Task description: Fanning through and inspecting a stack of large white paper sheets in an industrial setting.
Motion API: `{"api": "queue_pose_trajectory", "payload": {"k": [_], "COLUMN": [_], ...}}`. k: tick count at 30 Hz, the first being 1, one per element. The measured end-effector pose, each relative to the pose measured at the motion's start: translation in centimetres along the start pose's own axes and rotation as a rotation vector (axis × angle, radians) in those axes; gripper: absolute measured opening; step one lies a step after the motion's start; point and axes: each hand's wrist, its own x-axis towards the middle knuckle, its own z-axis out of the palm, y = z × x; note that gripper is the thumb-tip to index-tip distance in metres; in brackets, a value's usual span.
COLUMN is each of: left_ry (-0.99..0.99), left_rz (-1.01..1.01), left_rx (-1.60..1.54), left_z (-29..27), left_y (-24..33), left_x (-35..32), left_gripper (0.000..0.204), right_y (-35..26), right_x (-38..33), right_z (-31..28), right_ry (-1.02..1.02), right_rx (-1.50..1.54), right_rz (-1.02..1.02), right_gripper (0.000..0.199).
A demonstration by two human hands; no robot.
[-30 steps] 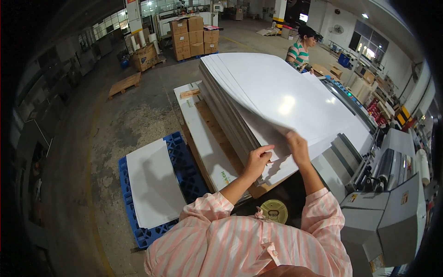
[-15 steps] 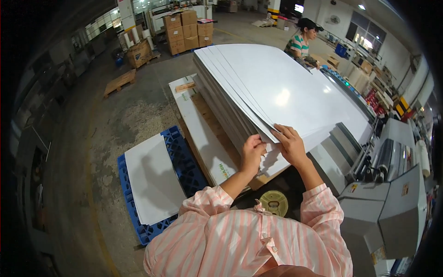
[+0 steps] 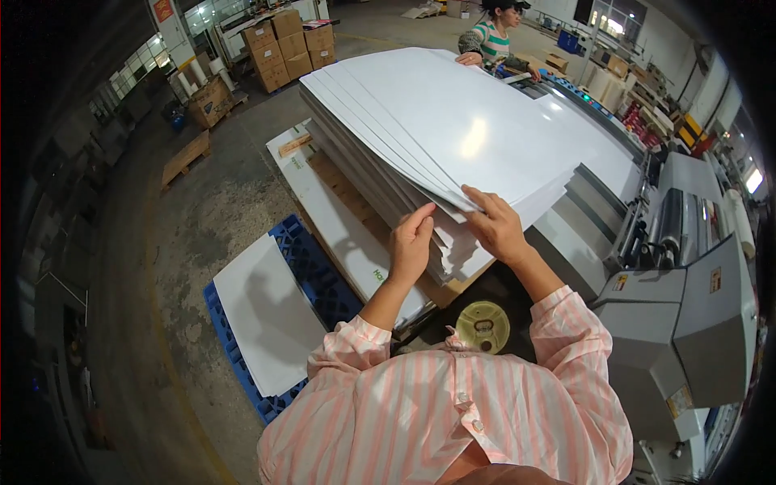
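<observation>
A tall stack of large white sheets [image 3: 420, 105] lies in front of me, its top few sheets fanned along the left edge. At the near corner my right hand [image 3: 497, 228] pinches the raised sheets, fingers on top and thumb at the edge. Just left of it, my left hand [image 3: 411, 246] is closed, with its fingertips at the side edge of the stack below the top sheets. Whatever is between the left fingers is hidden. Lower sheets show uneven, stepped edges under the right hand.
A grey machine with rollers [image 3: 671, 234] stands close at right. A blue pallet [image 3: 323, 275] with white sheets [image 3: 263, 315] lies at left. Beside my waist is a yellowish round reel [image 3: 483, 327]. Across the stack, a person [image 3: 493, 40] rests a hand on its far edge. Cardboard boxes [image 3: 279, 48] stand behind.
The view has shifted, so the stack sits higher and further left. My left hand has drawn slightly away from the right one. The person opposite has put a hand on the stack's far edge.
</observation>
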Motion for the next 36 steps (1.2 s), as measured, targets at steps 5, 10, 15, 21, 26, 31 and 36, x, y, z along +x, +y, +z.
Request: {"api": "queue_pose_trajectory", "payload": {"k": [5, 10, 15, 21, 26, 31, 36], "left_ry": [-0.16, -0.301, -0.38, -0.36, -0.302, -0.039, 0.164], "left_rz": [0.418, 0.492, 0.614, 0.393, 0.274, 0.139, -0.45], "left_rx": [0.5, 0.68, 0.71, 0.695, 0.656, 0.143, -1.035], "left_z": [-1.0, -1.3, -1.7, -2.1, -1.4, 1.8, 1.4], "left_y": [1.1, 1.8, 2.1, 4.2, 4.0, 3.9, 1.7], "left_x": [-0.4, 0.1, 1.1, 1.0, 0.7, -0.9, 0.6], "left_gripper": [0.025, 0.037, 0.036, 0.028, 0.03, 0.052, 0.055], "right_y": [0.3, 0.8, 2.5, 1.6, 0.9, 1.2, -0.9], "right_x": [1.0, 1.1, 3.0, 3.4, 1.7, 1.4, 3.9], "right_z": [0.0, 0.5, -0.3, -0.8, -0.1, -0.1, -1.9], "right_ry": [0.065, -0.003, 0.217, 0.248, -0.192, -0.154, -0.106], "right_rx": [-0.014, -0.059, 0.915, 0.359, 0.247, 0.006, -0.095], "right_rz": [0.06, 0.085, 0.88, 0.482, 0.457, 0.193, 0.066], "right_gripper": [0.025, 0.031, 0.03, 0.02, 0.02, 0.01, 0.028]}}
